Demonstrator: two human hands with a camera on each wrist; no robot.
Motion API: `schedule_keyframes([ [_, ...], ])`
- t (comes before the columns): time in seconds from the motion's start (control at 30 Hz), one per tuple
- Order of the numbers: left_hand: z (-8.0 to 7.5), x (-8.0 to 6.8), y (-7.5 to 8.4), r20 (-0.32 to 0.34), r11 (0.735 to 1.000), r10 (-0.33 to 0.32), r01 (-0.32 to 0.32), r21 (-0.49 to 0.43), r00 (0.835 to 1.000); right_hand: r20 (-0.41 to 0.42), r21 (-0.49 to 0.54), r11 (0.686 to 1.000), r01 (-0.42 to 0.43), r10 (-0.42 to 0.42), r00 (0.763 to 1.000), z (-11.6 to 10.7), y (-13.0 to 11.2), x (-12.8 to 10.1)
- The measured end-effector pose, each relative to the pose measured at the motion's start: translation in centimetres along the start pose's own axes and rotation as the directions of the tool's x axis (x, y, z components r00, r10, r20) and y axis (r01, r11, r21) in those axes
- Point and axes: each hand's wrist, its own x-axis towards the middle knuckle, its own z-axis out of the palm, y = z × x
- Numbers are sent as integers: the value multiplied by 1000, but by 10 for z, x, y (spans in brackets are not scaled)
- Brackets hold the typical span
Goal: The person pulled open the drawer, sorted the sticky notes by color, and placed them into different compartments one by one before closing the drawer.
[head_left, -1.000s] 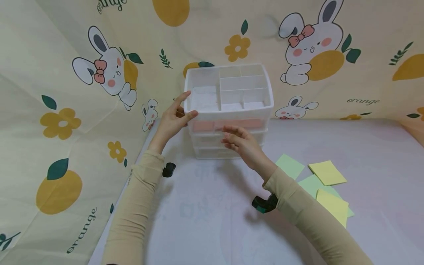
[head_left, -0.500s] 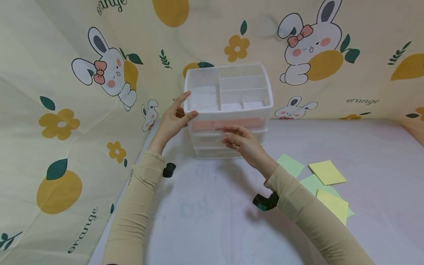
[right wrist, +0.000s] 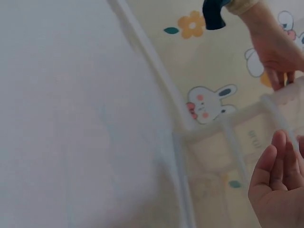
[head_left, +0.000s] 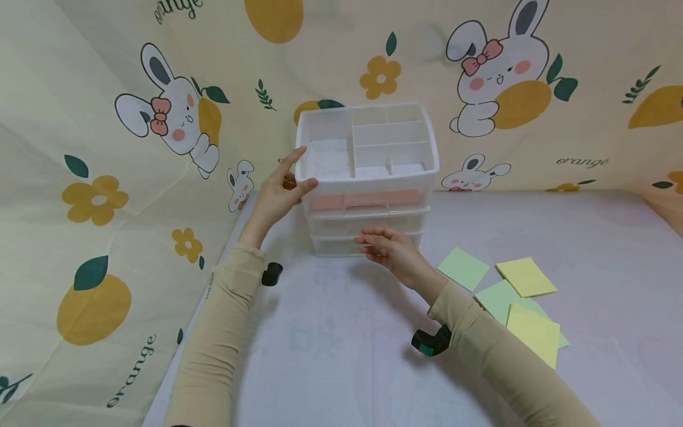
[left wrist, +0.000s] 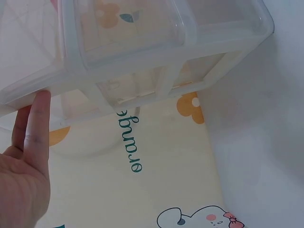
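Note:
A white plastic desk organizer (head_left: 432,169) with an open divided top tray and three stacked drawers stands against the back wall. Its top drawer (head_left: 368,200) shows pink contents. All three drawers look pushed in. My left hand (head_left: 280,190) rests on the organizer's left front corner, index finger along the rim and thumb on the front. In the left wrist view a straight finger (left wrist: 40,123) lies against the organizer's edge (left wrist: 142,61). My right hand (head_left: 386,246) hovers with loosely extended fingers in front of the bottom drawer (head_left: 336,244), holding nothing. The right wrist view shows its fingers (right wrist: 278,185) near the frame (right wrist: 228,137).
Green (head_left: 463,268) and yellow (head_left: 525,276) sticky notes lie scattered on the pale tabletop to the right, another yellow one (head_left: 533,332) nearer me. A cloth printed with rabbits and oranges (head_left: 107,178) hangs behind and to the left.
My right hand has dropped from the top drawer's front down to the bottom drawer's level and drawn slightly toward me. The left hand has stayed on the corner.

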Motion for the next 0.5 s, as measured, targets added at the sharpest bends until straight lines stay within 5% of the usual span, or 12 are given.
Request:
schedule_keyframes([
  [0.5,0,1,-1,-5,1000,11,-11,-3,1000,-5,164,985,-62,63,998,-7,13,6],
])
